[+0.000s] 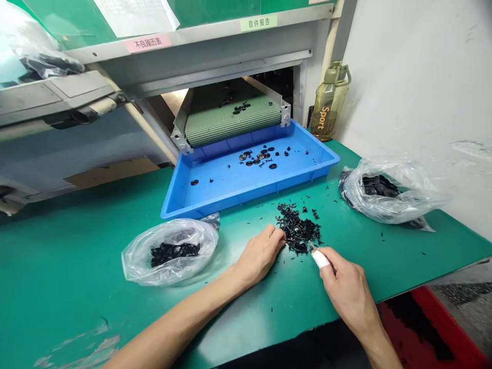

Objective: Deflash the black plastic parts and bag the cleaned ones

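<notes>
A heap of small black plastic pieces [298, 228] lies on the green tabletop. My left hand [262, 251] rests at the heap's left edge, its fingers curled in; whatever they hold is hidden. On the near right side, my right hand [346, 284] is closed in a pinch, with a white wrap [321, 259] around the thumb. A thin, pale tip [312, 246] pokes out from its fingers toward the heap; its kind is too small to tell. Left of my hands stands an open clear plastic bag [169, 251] with black parts inside.
A blue tray [246, 197] with scattered black round parts sits under the end of a green conveyor belt [234, 128]. Another clear bag [415, 197] of black parts is at the right. A sports bottle [326, 107] stands by the wall. Below the table is a red bin [446, 318].
</notes>
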Demonstrator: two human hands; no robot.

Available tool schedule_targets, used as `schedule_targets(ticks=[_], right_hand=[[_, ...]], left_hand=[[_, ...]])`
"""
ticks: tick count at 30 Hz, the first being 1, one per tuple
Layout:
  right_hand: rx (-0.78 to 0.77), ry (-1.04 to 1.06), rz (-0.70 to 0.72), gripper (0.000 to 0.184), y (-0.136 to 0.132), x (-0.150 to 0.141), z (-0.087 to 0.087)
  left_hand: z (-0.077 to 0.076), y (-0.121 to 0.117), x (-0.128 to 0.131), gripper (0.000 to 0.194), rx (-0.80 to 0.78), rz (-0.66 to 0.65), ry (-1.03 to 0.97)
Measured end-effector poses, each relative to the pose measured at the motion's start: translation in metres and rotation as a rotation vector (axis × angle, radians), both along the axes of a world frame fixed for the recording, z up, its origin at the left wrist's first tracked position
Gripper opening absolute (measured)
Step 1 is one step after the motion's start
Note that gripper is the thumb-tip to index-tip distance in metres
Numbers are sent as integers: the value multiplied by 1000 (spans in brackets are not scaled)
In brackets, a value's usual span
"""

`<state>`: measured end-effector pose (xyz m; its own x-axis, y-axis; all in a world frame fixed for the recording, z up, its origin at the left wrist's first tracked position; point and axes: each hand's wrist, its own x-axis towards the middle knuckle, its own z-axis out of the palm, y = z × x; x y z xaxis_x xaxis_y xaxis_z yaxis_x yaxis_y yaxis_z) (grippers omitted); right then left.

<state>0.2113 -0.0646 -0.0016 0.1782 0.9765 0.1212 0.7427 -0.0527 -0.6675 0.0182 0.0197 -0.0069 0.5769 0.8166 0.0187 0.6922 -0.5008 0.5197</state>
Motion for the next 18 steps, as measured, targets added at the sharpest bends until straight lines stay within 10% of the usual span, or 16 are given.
schedule_targets(ticks=[7, 13, 18], right_hand=[[11, -38, 14, 30, -1, 0, -1], [144, -53, 62, 28, -10, -16, -3], [250, -163, 117, 32, -16, -35, -5]], left_hand=[[9, 6, -3, 27, -106, 80, -174], [22, -10, -4, 39, -897, 167, -764], [11, -20, -1, 42, -1051, 191, -999]])
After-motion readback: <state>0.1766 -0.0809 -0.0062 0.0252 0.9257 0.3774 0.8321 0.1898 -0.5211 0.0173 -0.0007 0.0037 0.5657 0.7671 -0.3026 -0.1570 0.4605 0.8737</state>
